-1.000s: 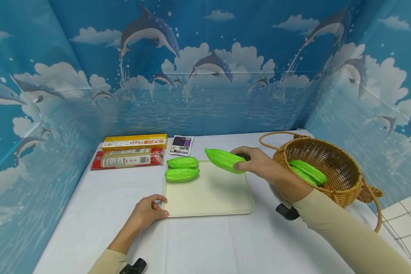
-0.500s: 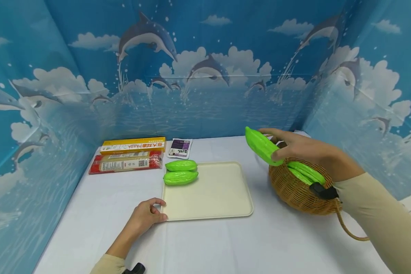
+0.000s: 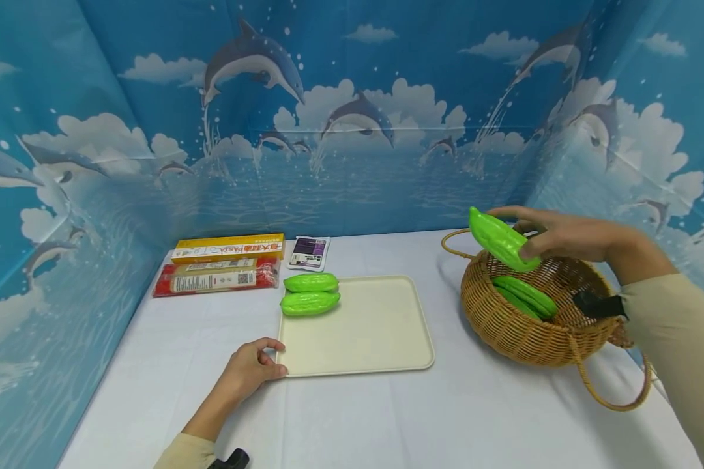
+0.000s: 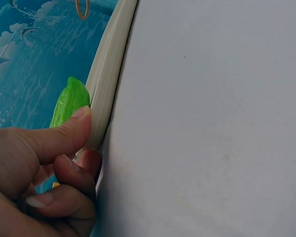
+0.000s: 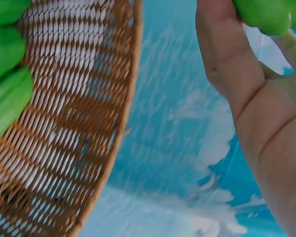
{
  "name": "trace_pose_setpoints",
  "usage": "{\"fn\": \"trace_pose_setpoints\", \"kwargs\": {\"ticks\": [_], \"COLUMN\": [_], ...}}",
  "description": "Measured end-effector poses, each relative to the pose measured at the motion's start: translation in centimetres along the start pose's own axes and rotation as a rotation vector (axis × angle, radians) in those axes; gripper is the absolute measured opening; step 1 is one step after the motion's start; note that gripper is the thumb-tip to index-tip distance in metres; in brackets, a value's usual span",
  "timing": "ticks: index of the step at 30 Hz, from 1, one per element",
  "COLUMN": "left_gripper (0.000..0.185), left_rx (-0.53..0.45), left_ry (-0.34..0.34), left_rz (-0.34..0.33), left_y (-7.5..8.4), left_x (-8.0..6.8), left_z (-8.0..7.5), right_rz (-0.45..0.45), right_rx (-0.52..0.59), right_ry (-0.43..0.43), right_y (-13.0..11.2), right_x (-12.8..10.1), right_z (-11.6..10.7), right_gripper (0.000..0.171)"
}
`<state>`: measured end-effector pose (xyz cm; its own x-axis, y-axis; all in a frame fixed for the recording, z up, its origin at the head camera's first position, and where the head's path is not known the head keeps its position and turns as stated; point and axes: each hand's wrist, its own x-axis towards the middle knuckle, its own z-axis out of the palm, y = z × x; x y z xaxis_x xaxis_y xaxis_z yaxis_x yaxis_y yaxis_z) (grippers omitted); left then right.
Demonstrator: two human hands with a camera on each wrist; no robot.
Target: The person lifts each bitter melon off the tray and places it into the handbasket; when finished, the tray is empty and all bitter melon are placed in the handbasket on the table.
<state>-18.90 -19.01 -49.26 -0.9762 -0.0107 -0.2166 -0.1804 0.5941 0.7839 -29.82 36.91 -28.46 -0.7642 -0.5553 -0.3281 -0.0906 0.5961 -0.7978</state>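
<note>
Blue walls printed with dolphins and clouds stand around a white worktop (image 3: 352, 417), and on it lies a cream tray (image 3: 364, 339) with a wicker basket (image 3: 522, 339) well apart to its right. One second ago the right hand (image 3: 557, 238) held a green gourd (image 3: 500, 241) over the far right corner of the tray; half a second ago it was already at the near rim of the basket, and now it is above the basket's opening, tilted, not touching the rim. The grip of this hand is closed around the gourd, thumb below and fingers over the top. Inside the basket two more green gourds (image 3: 525, 296) lie side by side. Two other gourds (image 3: 309, 294) have not moved; they rest at the far left corner of the tray. The left hand (image 3: 249, 372) also stays where it was, thumb and curled fingers pinching the near left edge of the tray. I judge the gourd is going into the basket, not onto the tray.
</note>
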Motion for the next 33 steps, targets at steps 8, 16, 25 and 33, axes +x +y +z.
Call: {"fn": "trace_pose_setpoints", "kwargs": {"ticks": [8, 16, 25, 33], "left_gripper": [0.038, 0.038, 0.038, 0.038], "left_rx": [-0.007, -0.001, 0.011, 0.021], "left_ry": [0.0, -0.001, -0.003, 0.004], "left_rz": [0.018, 0.013, 0.015, 0.01], "left_y": [-0.1, -0.1, 0.1, 0.0], "left_x": [-0.1, 0.0, 0.2, -0.1], "left_z": [0.1, 0.1, 0.1, -0.2], "right_rz": [0.1, 0.147, 0.285, 0.414], "right_rx": [0.04, 0.057, -0.051, 0.032], "right_ry": [-0.079, -0.161, -0.217, -0.204], "right_y": [3.3, 6.2, 7.2, 7.2], "right_x": [0.0, -0.9, 0.3, 2.1], "right_z": [-1.8, -2.5, -2.6, -0.9], "right_gripper": [0.093, 0.098, 0.1, 0.106]}}
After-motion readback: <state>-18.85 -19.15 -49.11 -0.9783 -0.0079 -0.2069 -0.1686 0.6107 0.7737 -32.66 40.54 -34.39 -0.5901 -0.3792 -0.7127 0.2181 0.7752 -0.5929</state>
